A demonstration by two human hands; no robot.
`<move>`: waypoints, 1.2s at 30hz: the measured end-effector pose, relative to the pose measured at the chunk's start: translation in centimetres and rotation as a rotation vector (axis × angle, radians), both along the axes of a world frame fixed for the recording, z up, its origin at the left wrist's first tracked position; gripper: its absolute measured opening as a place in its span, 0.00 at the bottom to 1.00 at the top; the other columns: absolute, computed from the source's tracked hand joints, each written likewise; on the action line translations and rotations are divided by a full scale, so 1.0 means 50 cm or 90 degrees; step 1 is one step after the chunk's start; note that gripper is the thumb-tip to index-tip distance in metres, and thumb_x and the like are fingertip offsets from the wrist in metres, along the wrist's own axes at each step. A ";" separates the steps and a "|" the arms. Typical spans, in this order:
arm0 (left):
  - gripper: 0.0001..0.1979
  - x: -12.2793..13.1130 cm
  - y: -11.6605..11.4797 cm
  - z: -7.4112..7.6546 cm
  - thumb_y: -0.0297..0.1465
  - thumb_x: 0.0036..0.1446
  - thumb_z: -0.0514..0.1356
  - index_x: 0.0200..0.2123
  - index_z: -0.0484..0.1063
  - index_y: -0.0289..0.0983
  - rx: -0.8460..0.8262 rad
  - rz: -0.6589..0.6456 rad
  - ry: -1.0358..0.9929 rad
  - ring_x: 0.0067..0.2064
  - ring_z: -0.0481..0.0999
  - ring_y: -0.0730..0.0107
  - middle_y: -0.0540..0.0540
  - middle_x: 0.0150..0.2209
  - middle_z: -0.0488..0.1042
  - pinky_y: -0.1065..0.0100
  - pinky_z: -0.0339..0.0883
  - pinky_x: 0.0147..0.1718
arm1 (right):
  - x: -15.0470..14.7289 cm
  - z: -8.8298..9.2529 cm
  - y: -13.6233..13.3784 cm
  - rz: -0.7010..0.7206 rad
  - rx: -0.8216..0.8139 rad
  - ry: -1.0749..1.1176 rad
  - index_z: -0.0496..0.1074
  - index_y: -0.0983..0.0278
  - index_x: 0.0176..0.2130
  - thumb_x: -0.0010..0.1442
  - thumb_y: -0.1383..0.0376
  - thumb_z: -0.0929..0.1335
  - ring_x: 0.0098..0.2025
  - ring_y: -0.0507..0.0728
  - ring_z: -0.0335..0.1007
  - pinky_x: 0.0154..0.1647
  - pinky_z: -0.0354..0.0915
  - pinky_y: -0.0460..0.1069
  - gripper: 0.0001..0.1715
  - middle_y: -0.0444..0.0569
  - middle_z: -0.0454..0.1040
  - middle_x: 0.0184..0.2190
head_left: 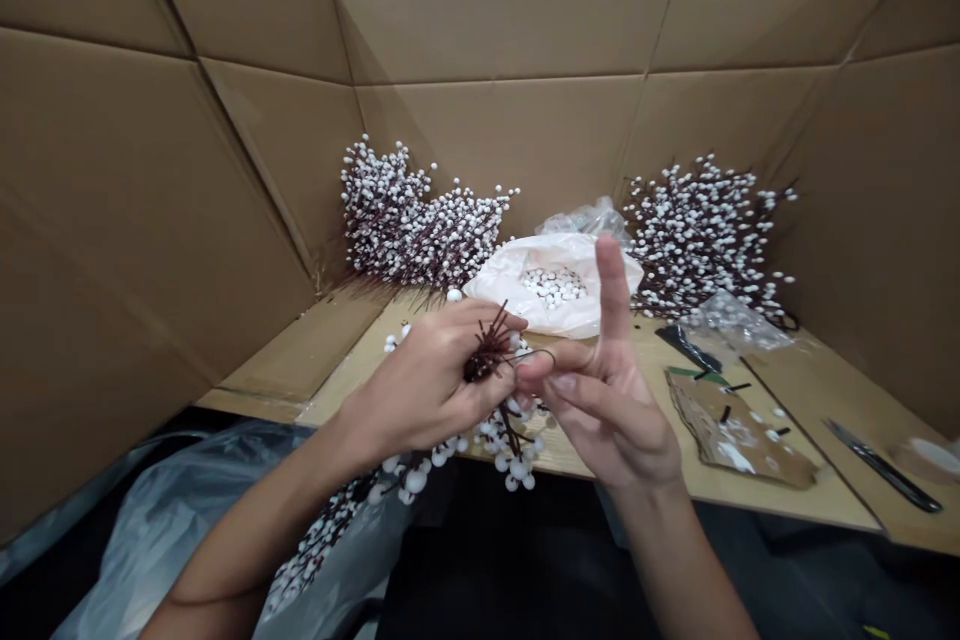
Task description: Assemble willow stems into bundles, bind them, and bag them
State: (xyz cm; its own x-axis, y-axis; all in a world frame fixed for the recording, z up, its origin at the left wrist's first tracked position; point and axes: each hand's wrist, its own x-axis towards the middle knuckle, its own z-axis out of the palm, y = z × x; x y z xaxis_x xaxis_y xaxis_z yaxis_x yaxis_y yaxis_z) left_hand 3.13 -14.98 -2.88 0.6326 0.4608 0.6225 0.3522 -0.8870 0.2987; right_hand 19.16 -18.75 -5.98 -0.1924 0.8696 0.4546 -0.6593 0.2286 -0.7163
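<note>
Near the front edge of the wooden surface (337, 395), a bunch of dark red stems (491, 350) with round white berries (517, 470) fills the closed grip of the left hand (431, 375). The right hand (622, 410) has a narrow grip on a thin wire (553, 357), 1 finger raised. Just beyond lies a crinkled plastic bag (499, 275) of loose berries (555, 287), flanked by 2 bushy clusters (427, 225). Creased cardboard walls (495, 30) enclose 3 sides, leaving the near side open.
</note>
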 end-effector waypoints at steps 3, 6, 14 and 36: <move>0.14 0.008 -0.001 -0.003 0.34 0.61 0.53 0.28 0.74 0.36 -0.051 -0.005 0.007 0.41 0.77 0.61 0.43 0.33 0.78 0.61 0.70 0.42 | -0.004 -0.004 -0.001 -0.066 0.007 -0.016 0.30 0.48 0.68 0.55 0.72 0.68 0.30 0.54 0.77 0.24 0.72 0.46 0.57 0.41 0.81 0.30; 0.16 0.016 0.000 -0.008 0.38 0.61 0.52 0.31 0.74 0.35 -0.098 0.004 0.003 0.39 0.76 0.61 0.44 0.31 0.77 0.60 0.70 0.43 | -0.005 -0.005 0.005 -0.101 0.035 -0.034 0.23 0.45 0.66 0.56 0.70 0.68 0.24 0.54 0.75 0.12 0.65 0.42 0.61 0.40 0.80 0.30; 0.17 0.031 -0.003 -0.015 0.40 0.61 0.52 0.30 0.73 0.35 -0.096 0.048 -0.015 0.36 0.75 0.62 0.44 0.31 0.75 0.62 0.70 0.39 | -0.007 -0.004 0.025 -0.163 0.060 0.017 0.23 0.47 0.67 0.49 0.74 0.72 0.16 0.51 0.68 0.08 0.53 0.39 0.69 0.39 0.80 0.27; 0.14 0.072 -0.002 -0.028 0.36 0.60 0.52 0.29 0.72 0.35 -0.058 0.082 -0.034 0.38 0.77 0.57 0.42 0.31 0.77 0.58 0.71 0.40 | 0.006 -0.012 0.033 -0.168 0.017 0.125 0.38 0.50 0.68 0.47 0.70 0.77 0.17 0.49 0.70 0.13 0.63 0.37 0.65 0.40 0.79 0.22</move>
